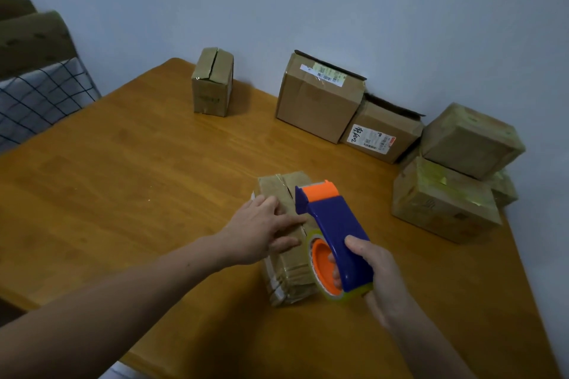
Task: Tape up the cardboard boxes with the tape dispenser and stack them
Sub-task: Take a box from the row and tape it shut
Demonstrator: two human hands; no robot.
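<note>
A small cardboard box (pixel 288 274) lies on the wooden table (pixel 123 181) in front of me, its top flaps meeting at a seam. My left hand (pixel 261 231) presses flat on the box's top, fingers straight. My right hand (pixel 374 274) grips the blue and orange tape dispenser (pixel 332 224) by its handle. The dispenser's orange front end is over the far part of the box's seam. A roll of clear tape sits in the dispenser.
Several more cardboard boxes stand along the wall: a small one (pixel 212 83) at the back, two larger ones (pixel 317 98) (pixel 381 132) leaning together, and a stack of two (pixel 443 203) (pixel 471 138) at the right. A chair with checked fabric (pixel 40 95) is at the left.
</note>
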